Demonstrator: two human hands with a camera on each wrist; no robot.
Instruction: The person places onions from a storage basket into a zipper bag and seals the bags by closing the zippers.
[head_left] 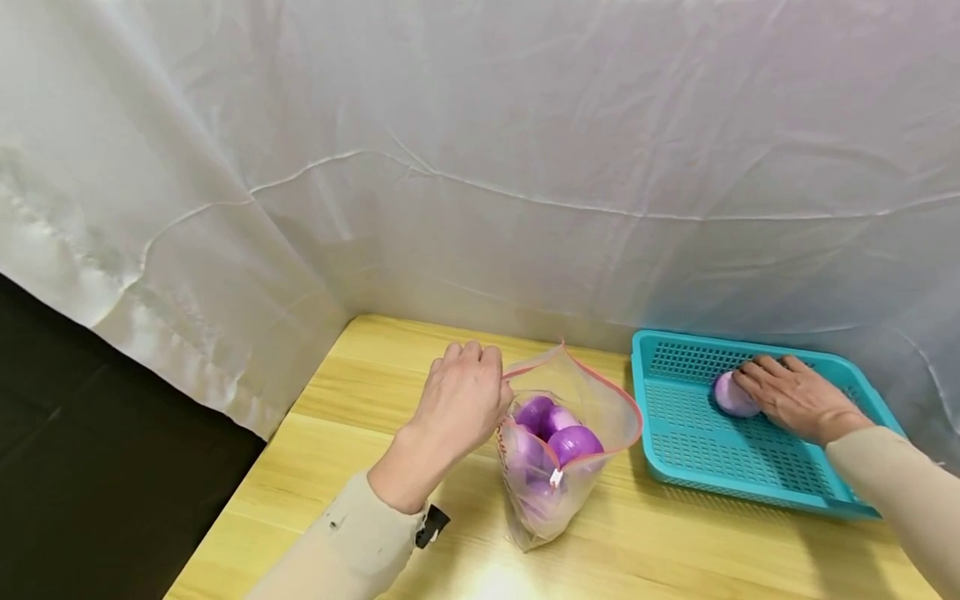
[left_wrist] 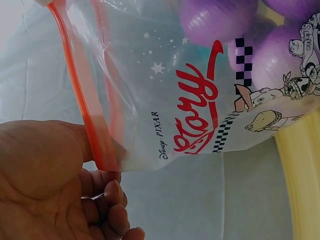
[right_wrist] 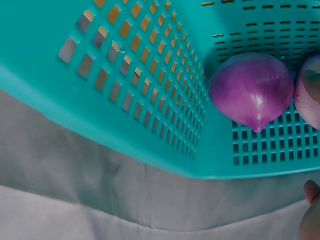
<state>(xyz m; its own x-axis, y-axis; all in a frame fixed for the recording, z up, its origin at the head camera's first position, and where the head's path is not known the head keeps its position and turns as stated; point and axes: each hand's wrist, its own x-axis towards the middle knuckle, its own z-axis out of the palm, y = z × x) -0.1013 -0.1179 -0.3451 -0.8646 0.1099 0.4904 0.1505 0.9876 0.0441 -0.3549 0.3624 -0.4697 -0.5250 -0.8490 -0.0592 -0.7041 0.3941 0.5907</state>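
In the head view, my left hand (head_left: 465,396) pinches the red-lined rim of a clear zip bag (head_left: 547,517). The bag stands with its mouth wide, holding several purple onions (head_left: 576,443); its white slider (head_left: 556,477) sits at the near side. The left wrist view shows thumb and fingers on the red zip strip (left_wrist: 82,95), beside printed red letters. My right hand (head_left: 802,400) reaches into a teal basket (head_left: 720,487), its fingers over a purple onion (head_left: 733,395). Another onion (right_wrist: 251,90) lies beside it in the right wrist view, hidden under the hand in the head view.
The bag and basket stand side by side on a light wooden table (head_left: 330,433). Pale grey cloth (head_left: 487,242) hangs behind it and along its left. The table's left edge drops to a dark area (head_left: 90,467).
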